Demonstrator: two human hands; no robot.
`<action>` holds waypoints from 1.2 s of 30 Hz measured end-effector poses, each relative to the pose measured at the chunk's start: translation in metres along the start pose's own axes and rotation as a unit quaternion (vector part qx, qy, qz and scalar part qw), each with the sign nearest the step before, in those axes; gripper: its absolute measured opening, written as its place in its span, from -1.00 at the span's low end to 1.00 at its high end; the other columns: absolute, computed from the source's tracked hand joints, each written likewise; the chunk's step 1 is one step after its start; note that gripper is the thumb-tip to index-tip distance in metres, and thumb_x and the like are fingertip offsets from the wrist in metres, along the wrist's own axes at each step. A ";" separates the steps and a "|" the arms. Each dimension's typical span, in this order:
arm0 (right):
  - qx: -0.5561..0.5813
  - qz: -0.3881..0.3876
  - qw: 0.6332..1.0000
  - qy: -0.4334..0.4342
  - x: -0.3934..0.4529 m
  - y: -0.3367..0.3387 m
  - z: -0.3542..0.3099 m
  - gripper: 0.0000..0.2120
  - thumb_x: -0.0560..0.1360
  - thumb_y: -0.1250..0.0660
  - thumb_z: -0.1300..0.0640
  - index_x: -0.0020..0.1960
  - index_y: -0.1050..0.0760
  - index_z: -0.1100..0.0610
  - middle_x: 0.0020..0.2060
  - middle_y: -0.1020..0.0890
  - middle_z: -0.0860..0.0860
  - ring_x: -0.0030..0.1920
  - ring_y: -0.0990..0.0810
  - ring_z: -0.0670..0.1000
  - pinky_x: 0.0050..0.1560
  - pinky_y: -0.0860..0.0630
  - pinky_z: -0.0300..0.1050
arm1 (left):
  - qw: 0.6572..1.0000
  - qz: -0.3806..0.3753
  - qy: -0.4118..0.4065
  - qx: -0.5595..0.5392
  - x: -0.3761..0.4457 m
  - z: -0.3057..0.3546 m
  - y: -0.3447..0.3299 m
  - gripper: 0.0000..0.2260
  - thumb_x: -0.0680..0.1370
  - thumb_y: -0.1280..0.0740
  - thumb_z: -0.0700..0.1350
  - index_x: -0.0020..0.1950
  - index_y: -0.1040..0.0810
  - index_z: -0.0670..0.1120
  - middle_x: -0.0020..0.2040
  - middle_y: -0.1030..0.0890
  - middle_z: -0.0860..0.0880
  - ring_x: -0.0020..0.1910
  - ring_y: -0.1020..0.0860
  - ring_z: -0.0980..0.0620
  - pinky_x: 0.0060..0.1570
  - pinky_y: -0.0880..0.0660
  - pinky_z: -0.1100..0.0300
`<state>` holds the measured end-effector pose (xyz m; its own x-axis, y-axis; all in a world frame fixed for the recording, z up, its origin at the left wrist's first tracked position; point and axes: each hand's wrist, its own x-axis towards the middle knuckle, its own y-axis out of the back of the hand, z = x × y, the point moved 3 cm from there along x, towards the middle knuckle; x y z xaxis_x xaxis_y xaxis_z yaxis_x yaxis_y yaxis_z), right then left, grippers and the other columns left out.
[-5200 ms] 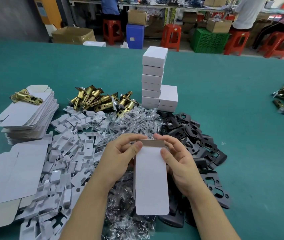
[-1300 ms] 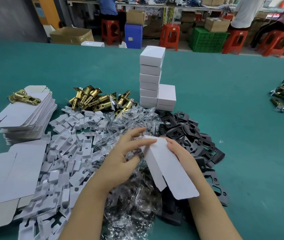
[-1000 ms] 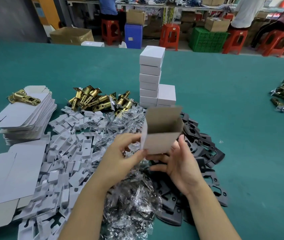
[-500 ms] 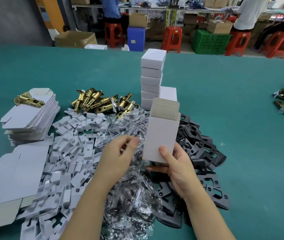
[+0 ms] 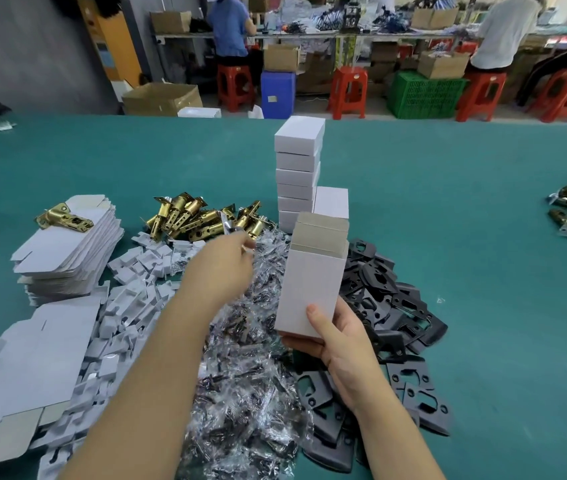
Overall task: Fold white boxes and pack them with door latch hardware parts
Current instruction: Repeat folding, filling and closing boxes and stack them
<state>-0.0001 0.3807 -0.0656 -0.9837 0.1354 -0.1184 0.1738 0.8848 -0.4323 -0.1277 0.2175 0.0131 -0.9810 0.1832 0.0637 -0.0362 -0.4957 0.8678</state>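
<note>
The flat white box [image 5: 311, 287] has been opened and stood upright, now held only by the right hand [image 5: 339, 336]; the left hand [image 5: 221, 268] has been moved up-left toward the brass latches [image 5: 194, 216].

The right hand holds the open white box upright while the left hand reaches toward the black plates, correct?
Not quite. In the head view the right hand does hold the open white box upright, but the left hand reaches toward the brass latches, not the black plates.
</note>
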 end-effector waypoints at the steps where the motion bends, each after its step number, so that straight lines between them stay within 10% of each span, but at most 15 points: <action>1: 0.000 0.000 1.000 -0.001 0.000 0.000 -0.001 -0.54 0.47 -0.45 0.01 0.35 -0.50 0.06 0.19 -0.70 0.06 0.17 -0.70 0.18 0.06 -0.69 0.14 | 1.000 0.001 -0.003 0.028 0.016 0.001 0.002 -0.75 0.67 -0.20 -0.17 0.29 -0.56 -0.01 -0.04 -0.60 0.02 -0.31 -0.54 0.07 -0.38 -0.49 0.14; 6: -0.016 -0.001 1.000 -0.009 0.000 -0.001 -0.001 -0.57 0.51 -0.48 -0.02 0.33 -0.51 0.06 0.16 -0.71 0.05 0.13 -0.71 0.19 0.00 -0.69 0.11 | 0.995 -0.001 0.038 0.093 0.079 -0.013 0.009 -0.69 0.62 -0.23 -0.21 0.34 -0.57 -0.05 0.19 -0.61 -0.14 -0.23 -0.55 -0.09 -0.29 -0.51 0.09; 14: -0.034 -0.009 0.999 -0.019 0.002 0.000 0.004 -0.55 0.49 -0.44 -0.01 0.34 -0.50 0.05 0.16 -0.71 0.03 0.13 -0.71 0.17 -0.01 -0.70 0.10 | 0.983 -0.084 0.079 0.142 0.110 -0.031 -0.008 -0.71 0.51 -0.30 -0.31 0.21 -0.57 -0.12 -0.03 -0.60 -0.10 -0.12 -0.58 -0.12 -0.23 -0.52 0.07; 22: -0.030 -0.010 0.999 -0.019 0.003 0.001 0.003 -0.56 0.49 -0.44 0.00 0.34 -0.51 0.05 0.16 -0.71 0.04 0.13 -0.71 0.20 -0.01 -0.70 0.13 | 0.992 0.029 0.087 0.090 0.106 -0.046 -0.011 -0.75 0.62 -0.22 -0.29 0.14 -0.68 -0.21 0.03 -0.70 -0.19 -0.15 -0.65 -0.17 -0.11 -0.66 -0.04; 28: -0.020 -0.010 1.000 -0.018 0.003 0.000 0.004 -0.57 0.49 -0.44 0.01 0.34 -0.50 0.06 0.16 -0.71 0.05 0.11 -0.71 0.21 -0.05 -0.71 0.07 | 0.975 0.141 0.085 -0.148 0.081 -0.044 0.011 -0.86 0.59 -0.40 -0.20 0.09 -0.74 -0.11 -0.10 -0.73 -0.04 -0.25 -0.64 0.02 -0.26 -0.59 0.14; 31: -0.012 -0.009 1.000 -0.015 0.003 0.001 0.004 -0.58 0.50 -0.44 0.02 0.33 -0.51 0.06 0.16 -0.71 0.05 0.11 -0.72 0.22 -0.06 -0.71 0.07 | 0.968 0.125 0.043 -0.216 0.058 -0.029 0.025 -0.88 0.58 -0.42 -0.21 0.04 -0.74 -0.07 -0.17 -0.71 0.02 -0.15 -0.69 -0.01 -0.10 -0.66 0.06; 36: 0.002 -0.003 1.000 -0.011 0.003 0.001 0.002 -0.52 0.48 -0.47 0.00 0.35 -0.50 0.08 0.18 -0.70 0.08 0.11 -0.71 0.23 -0.06 -0.71 0.09 | 0.991 0.010 -0.131 0.017 0.003 0.000 0.036 -0.81 0.59 -0.36 -0.24 -0.02 -0.69 0.04 -0.20 -0.64 0.21 -0.43 -0.53 0.30 -0.45 -0.44 0.44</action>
<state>-0.0028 0.3812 -0.0679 -0.9836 0.1205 -0.1345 0.1679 0.8841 -0.4360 -0.1321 0.2001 0.0439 -0.8978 0.3909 0.2028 -0.0068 -0.4727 0.8812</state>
